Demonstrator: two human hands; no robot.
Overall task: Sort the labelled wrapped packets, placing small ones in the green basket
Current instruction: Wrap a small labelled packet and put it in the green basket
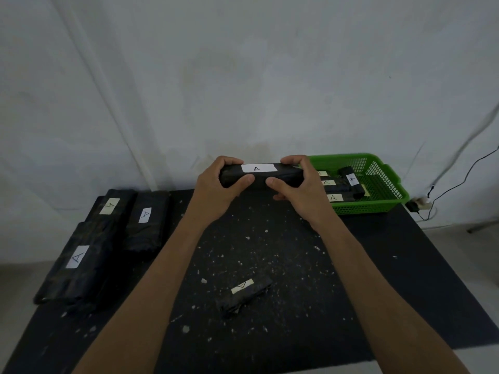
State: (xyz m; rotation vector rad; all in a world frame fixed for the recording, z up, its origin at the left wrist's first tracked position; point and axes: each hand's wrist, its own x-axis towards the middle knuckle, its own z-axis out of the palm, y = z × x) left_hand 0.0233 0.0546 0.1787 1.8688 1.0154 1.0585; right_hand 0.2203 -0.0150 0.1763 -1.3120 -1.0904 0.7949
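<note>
Both hands hold one long black wrapped packet (260, 175) with a white "A" label, lifted above the far middle of the table. My left hand (220, 182) grips its left end and my right hand (297, 182) its right end. The green basket (378, 184) stands at the far right, just beyond my right hand, and holds several small labelled packets (348, 182). One small black packet (244, 295) with a pale label lies loose on the table in front of me.
Three large black labelled packets (89, 244) lie stacked side by side at the table's left edge. The black tabletop (270, 252) is speckled with white flecks. A plug and cable (421, 203) sit by the wall right of the basket.
</note>
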